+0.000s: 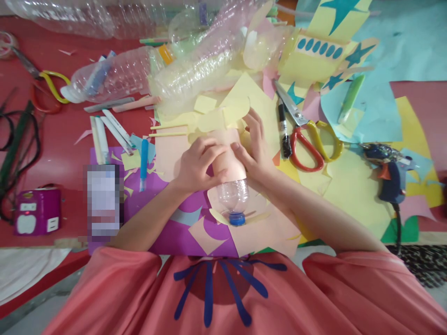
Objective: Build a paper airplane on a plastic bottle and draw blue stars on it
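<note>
A small clear plastic bottle [233, 195] lies with its blue cap [237, 218] toward me. Peach paper [226, 163] wraps its middle, and pale yellow paper pieces [223, 116] stand at its far end. My left hand [200, 165] grips the wrapped bottle from the left, its thumb lying along the paper near the wrap's lower edge. From the right, my right hand [256, 151] holds it too, thumb on the paper and the other fingers curled around the far side. The bottle's underside is hidden.
Scissors [307, 137] and a black marker [284, 130] lie at right, beyond them a blue glue gun [391, 174]. Large clear bottles [199, 65] crowd the back. At left are markers [115, 130], a phone [103, 200], a purple box [37, 211] and other scissors [49, 86]. Paper scraps [207, 232] surround my hands.
</note>
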`<state>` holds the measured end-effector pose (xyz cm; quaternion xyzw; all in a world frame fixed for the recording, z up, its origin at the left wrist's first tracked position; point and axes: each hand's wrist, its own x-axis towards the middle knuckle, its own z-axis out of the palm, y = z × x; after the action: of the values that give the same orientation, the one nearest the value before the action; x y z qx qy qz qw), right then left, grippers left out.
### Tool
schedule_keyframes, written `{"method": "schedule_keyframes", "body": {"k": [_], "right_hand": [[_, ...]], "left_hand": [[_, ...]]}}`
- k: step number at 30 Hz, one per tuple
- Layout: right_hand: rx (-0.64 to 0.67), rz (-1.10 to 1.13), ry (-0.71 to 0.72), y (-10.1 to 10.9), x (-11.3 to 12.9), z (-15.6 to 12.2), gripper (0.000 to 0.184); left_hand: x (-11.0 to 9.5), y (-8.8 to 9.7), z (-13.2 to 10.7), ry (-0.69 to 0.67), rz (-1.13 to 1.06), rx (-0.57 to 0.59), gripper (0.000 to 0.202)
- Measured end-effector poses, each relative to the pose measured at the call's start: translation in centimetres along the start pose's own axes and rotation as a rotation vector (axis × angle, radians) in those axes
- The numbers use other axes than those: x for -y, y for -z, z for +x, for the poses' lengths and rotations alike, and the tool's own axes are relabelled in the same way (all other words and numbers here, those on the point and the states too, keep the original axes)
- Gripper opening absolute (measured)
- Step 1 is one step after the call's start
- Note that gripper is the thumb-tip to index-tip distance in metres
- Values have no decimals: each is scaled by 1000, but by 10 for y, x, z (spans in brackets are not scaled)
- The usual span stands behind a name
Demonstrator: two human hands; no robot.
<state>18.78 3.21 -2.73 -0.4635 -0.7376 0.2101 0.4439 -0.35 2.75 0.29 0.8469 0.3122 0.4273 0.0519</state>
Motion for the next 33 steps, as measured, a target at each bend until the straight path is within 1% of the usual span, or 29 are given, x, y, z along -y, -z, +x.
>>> {"method": "schedule_keyframes", "body": {"k": [1, 3, 6, 10, 13, 15, 18, 20, 21, 22, 23, 24, 26, 28, 30, 32, 33], "right_hand": [[-6, 9, -22, 0, 0, 0, 59], [-29, 45, -84, 0, 1, -1, 59], [-53, 137, -176, 1, 5, -2, 58], [-78, 166, -173, 5, 8, -2, 54], [-113, 149, -177, 6, 4, 0, 56], [-112, 141, -188, 5, -1, 0, 58], [-113, 170, -203, 2, -5, 1, 58], [-125, 194, -215, 1, -6, 2, 58], [-130, 198, -221, 0, -6, 2, 58], [-133, 197, -224, 0, -5, 2, 58], [-138, 191, -225, 0, -5, 2, 58], [-144, 185, -222, 1, -4, 3, 57], [-158, 175, -207, 2, -3, 3, 52], [-184, 180, -185, 4, -1, 4, 44], [-243, 202, -157, 5, 1, 5, 36], [-303, 210, -134, 6, 3, 5, 28], [-319, 201, -129, 6, 4, 6, 26]], "left_hand": [[0, -2, -1, 5, 12, 12, 40], [1, -5, -2, 58, 35, 31, 43], [3, -7, -3, 110, 38, 56, 43], [4, -4, -1, 112, -16, 100, 42], [3, -5, 0, 147, -73, 130, 44], [4, -5, 1, 192, -114, 139, 43], [8, 0, 5, 323, -130, 124, 42], [14, 10, 9, 424, -65, 148, 36], [17, 17, 12, 469, 0, 207, 28], [20, 24, 14, 497, 91, 269, 20], [23, 31, 16, 525, 195, 306, 12], [26, 37, 17, 543, 286, 318, 8], [32, 45, 17, 553, 405, 320, 11], [40, 48, 13, 528, 445, 312, 14], [49, 46, 6, 485, 408, 267, 13], [60, 43, -2, 467, 325, 217, 17], [65, 42, -5, 483, 297, 202, 19]]}}
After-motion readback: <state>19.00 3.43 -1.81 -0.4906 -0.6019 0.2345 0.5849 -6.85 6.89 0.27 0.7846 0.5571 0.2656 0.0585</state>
